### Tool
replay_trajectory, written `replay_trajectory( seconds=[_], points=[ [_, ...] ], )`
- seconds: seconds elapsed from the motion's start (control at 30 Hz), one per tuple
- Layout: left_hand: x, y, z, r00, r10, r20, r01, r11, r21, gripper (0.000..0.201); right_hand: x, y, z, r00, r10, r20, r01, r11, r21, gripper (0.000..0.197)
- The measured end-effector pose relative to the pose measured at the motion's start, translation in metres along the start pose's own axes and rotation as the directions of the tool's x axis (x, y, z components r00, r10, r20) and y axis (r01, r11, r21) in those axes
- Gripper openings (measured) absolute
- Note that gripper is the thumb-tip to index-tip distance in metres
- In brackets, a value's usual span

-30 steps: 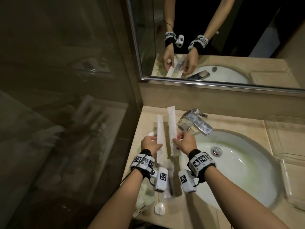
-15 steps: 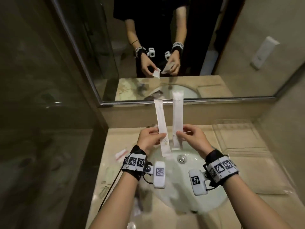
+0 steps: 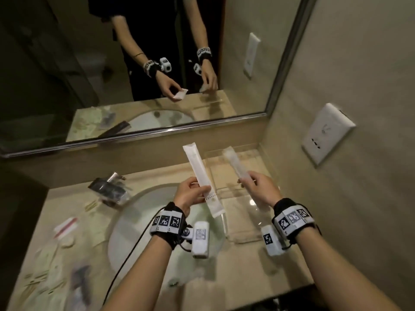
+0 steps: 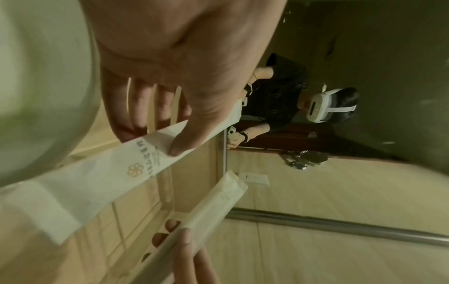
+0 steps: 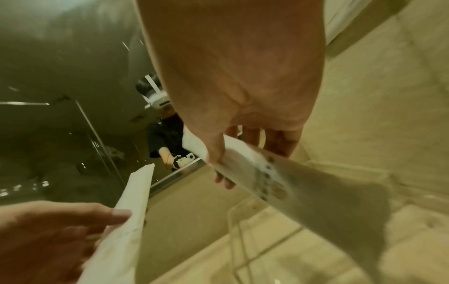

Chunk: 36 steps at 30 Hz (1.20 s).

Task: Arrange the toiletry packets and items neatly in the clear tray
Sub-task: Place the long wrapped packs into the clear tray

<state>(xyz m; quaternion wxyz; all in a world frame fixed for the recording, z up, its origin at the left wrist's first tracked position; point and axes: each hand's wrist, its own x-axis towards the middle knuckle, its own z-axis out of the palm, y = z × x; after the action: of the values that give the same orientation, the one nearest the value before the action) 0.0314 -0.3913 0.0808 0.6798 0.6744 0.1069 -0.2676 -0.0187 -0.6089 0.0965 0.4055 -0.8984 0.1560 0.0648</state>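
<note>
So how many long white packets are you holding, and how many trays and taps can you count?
Long white packets: 2, one in the left hand, one in the right hand
Clear tray: 1
Tap: 1
Total: 4

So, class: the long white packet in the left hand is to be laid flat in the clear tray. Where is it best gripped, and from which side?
Judging by its pose, keep the left hand's pinch across the flat faces near the long white packet's lower printed end, coming from its left edge; the long free end can then lower into the clear tray.
</note>
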Motion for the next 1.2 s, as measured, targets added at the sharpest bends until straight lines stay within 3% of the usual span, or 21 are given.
replay_trajectory(
  seconds=[0.17,0.33,0.47,0.67,0.77,0.83,0.87,0.93,0.97,1.07,1.13,1.2],
  points=[
    [0.014,-0.033,0.032,0.996,-0.047,-0.079,0.047,0.999,-0.014,0.053,0.009,0.066,0.003,0.991,0.085,0.101,-0.065,0.981,-0.185,0.036],
    [0.01,-0.049,0.042,0.982,-0.067,-0.175,0.056,0.996,-0.067,0.044,0.014,0.1,0.025,0.963,0.055,0.263,0.1,0.835,-0.541,0.019],
    [0.008,-0.057,0.042,0.971,-0.075,-0.226,0.049,0.992,-0.117,0.035,0.016,0.112,0.04,0.935,0.068,0.348,0.183,0.746,-0.64,0.026],
    [0.008,-0.069,0.04,0.966,-0.122,-0.227,0.089,0.985,-0.15,0.032,0.011,0.134,0.049,0.917,0.096,0.386,0.154,0.809,-0.567,0.021],
    [0.009,-0.075,0.045,0.967,-0.144,-0.211,0.103,0.976,-0.194,0.032,0.009,0.14,0.05,0.95,0.074,0.305,0.099,0.851,-0.516,0.018],
    [0.008,-0.077,0.052,0.974,-0.145,-0.176,0.104,0.968,-0.228,0.033,0.009,0.134,0.047,0.988,0.042,0.149,0.01,0.943,-0.332,0.019],
    [0.007,-0.078,0.056,0.977,-0.145,-0.158,0.104,0.965,-0.241,0.033,0.009,0.126,0.043,0.995,0.043,0.095,-0.028,0.987,-0.155,0.02],
    [0.006,-0.08,0.064,0.981,-0.149,-0.128,0.113,0.96,-0.255,0.034,0.007,0.109,0.035,0.993,0.029,0.118,-0.047,0.987,0.155,0.021],
    [0.005,-0.081,0.069,0.983,-0.151,-0.109,0.119,0.96,-0.254,0.034,0.007,0.101,0.03,0.984,-0.001,0.175,-0.039,0.973,0.227,0.021],
    [0.006,-0.083,0.08,0.986,-0.159,-0.037,0.145,0.958,-0.248,0.038,0.007,0.09,0.02,0.95,-0.08,0.303,0.024,0.983,0.184,0.018],
    [0.008,-0.085,0.082,0.986,-0.167,-0.027,0.156,0.961,-0.23,0.043,0.009,0.094,0.015,0.957,-0.068,0.282,0.04,0.994,0.103,0.017],
    [0.014,-0.09,0.078,0.981,-0.168,-0.099,0.143,0.964,-0.222,0.047,0.012,0.103,0.01,0.973,-0.018,0.232,0.022,1.0,-0.017,0.02]
  ],
)
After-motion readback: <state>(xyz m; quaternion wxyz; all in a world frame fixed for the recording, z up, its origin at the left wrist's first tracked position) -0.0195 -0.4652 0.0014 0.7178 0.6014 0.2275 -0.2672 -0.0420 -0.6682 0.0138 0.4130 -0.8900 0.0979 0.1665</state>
